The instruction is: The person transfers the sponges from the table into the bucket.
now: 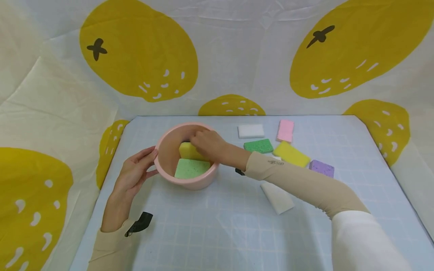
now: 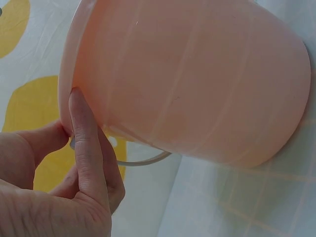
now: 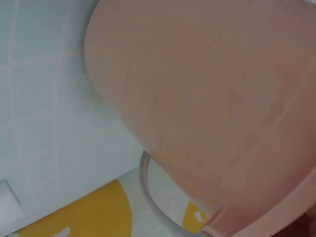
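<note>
A pink bucket (image 1: 200, 183) with a grey handle (image 2: 145, 161) stands on the left part of the table. My left hand (image 1: 133, 171) grips its rim from the left; in the left wrist view the thumb and fingers pinch the rim near the handle's joint. Over the bucket's right side, my right hand (image 1: 210, 145) reaches in, fingers curled at the top of a yellow sponge (image 1: 188, 151), which it partly hides. A light green sponge (image 1: 192, 168) lies in front of the yellow one inside the bucket. The right wrist view shows mostly the bucket's outer wall (image 3: 197, 98).
Right of the bucket lie a white sponge (image 1: 251, 131), a pink one (image 1: 285, 130), a dark green one (image 1: 258, 146), another yellow one (image 1: 291, 154) and a purple one (image 1: 321, 168). A white piece (image 1: 278, 198) lies nearer, below the right sleeve. A patterned curtain (image 1: 244, 56) stands behind.
</note>
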A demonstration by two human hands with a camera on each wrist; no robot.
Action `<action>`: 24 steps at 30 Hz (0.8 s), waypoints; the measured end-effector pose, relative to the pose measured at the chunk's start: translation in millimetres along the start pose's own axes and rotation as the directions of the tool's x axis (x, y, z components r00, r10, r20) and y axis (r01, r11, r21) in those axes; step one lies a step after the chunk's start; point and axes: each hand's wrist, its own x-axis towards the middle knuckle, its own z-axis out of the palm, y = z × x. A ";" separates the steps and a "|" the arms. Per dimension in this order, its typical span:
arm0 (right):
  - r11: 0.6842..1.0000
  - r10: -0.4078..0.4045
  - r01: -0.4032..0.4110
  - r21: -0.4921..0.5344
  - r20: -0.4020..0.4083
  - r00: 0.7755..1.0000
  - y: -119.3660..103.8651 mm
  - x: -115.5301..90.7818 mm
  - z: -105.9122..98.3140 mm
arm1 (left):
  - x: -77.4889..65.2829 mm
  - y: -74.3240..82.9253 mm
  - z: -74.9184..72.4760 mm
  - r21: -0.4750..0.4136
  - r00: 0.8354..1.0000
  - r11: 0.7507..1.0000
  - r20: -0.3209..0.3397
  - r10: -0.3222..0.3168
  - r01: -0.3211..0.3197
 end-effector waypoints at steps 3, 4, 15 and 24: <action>0.989 -0.005 0.008 0.146 -0.026 1.000 5.6 -4.3 -4.6 | -0.3 1.0 0.6 0.001 1.000 1.000 -0.001 -0.004 0.004; 0.979 -0.008 0.014 0.201 -0.029 1.000 7.7 -5.6 -5.9 | -0.5 1.2 0.7 0.000 1.000 1.000 0.000 -0.003 0.003; 0.826 -0.008 0.045 0.562 -0.068 0.998 31.4 -20.9 -17.7 | -2.3 2.7 1.1 -0.010 1.000 1.000 0.003 -0.005 0.005; 0.710 0.026 0.102 0.697 -0.171 0.985 54.9 -37.1 -22.2 | -1.2 1.7 2.1 0.013 0.999 0.999 -0.020 -0.031 0.031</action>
